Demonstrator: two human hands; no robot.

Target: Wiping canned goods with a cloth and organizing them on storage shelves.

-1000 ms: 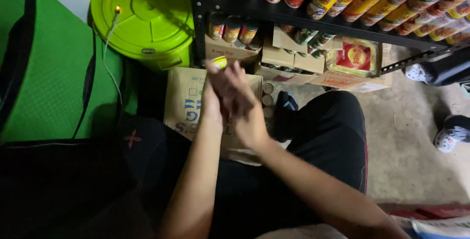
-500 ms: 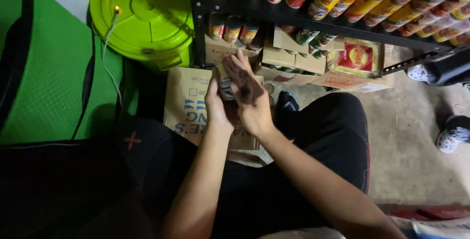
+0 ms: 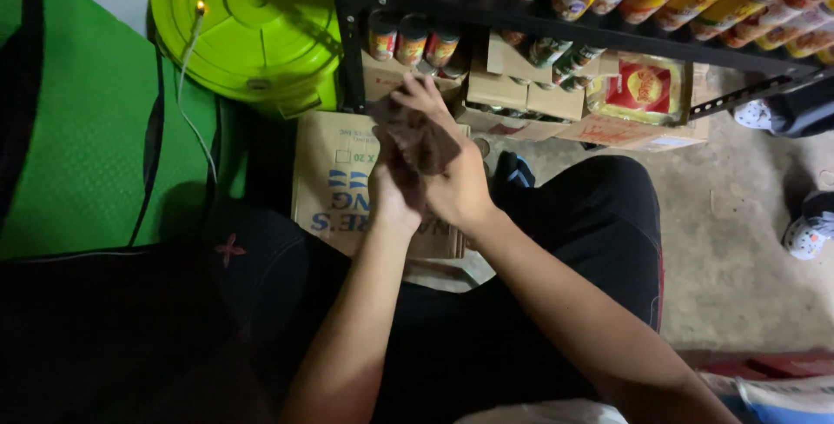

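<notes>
Both hands, the left hand (image 3: 395, 189) and right hand (image 3: 452, 176), meet above the person's lap, a dark brown cloth (image 3: 417, 133) between them. Beneath and beyond the hands a flat brown cardboard box (image 3: 334, 185) lies on the floor. Behind it stands a black metal shelf (image 3: 521, 16) carrying jars. Left of the shelf sits a round lime-green plastic lid (image 3: 252, 24).
</notes>
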